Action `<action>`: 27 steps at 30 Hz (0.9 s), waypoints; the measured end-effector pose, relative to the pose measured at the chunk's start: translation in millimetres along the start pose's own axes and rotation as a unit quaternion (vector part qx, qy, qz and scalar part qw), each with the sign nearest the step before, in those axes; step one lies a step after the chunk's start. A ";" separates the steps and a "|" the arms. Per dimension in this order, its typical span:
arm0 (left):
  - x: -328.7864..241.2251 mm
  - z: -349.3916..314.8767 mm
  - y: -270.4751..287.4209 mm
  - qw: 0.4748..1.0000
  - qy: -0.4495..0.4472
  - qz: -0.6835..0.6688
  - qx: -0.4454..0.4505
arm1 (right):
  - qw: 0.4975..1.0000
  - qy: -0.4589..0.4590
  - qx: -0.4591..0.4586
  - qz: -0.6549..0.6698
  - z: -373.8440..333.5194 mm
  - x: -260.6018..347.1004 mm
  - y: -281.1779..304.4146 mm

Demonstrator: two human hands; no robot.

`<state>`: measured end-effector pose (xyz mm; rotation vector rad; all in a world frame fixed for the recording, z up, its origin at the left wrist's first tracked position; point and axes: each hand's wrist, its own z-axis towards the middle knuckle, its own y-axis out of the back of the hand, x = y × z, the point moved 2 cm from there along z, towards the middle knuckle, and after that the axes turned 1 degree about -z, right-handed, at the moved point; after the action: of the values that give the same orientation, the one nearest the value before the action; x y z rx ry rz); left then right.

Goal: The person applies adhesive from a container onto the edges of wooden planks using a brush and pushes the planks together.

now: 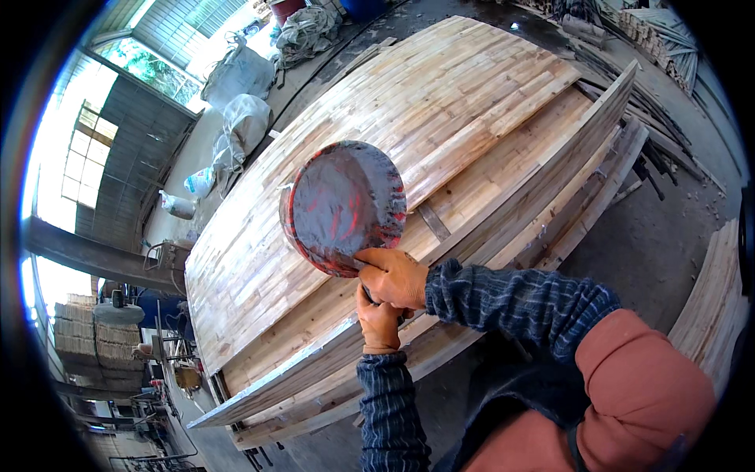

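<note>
A round red pan (346, 206), its inside coated with grey paste and its red showing in streaks, is above the large wooden panel (440, 86). Whether it touches the boards I cannot tell. Both my hands wear orange gloves and are closed together at the pan's near edge. My right hand (395, 278) grips by the rim, where a short grey piece runs under its fingers. Just below, my left hand (379, 321) is wrapped round a dark handle, mostly hidden by the fingers.
Long raised boards (543, 185) run along the panel's near side, with a gap between. Several plastic sacks (244, 118) lie beyond it on the left. Timber strips (657, 130) are piled at the far right, curved planks (712, 303) at the near right. A steel beam (102, 253) stands left.
</note>
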<state>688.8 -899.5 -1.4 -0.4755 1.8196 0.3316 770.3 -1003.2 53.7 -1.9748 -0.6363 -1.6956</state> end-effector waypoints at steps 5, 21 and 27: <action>32.2 12.5 18.8 0.999 -0.032 0.017 -0.006 | 0.994 0.040 0.013 0.097 11.3 -6.2 -7.7; -13.5 12.6 -7.4 0.997 0.005 -0.043 0.058 | 0.945 -0.040 0.032 0.322 -51.4 -12.8 78.6; -21.3 15.4 -3.9 0.999 0.023 0.002 0.046 | 0.977 -0.046 -0.120 0.168 -123.5 -25.3 168.0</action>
<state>708.9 -892.6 14.5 -0.4181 1.8714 0.2411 773.9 -1212.6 38.2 -2.1902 -0.1163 -1.5354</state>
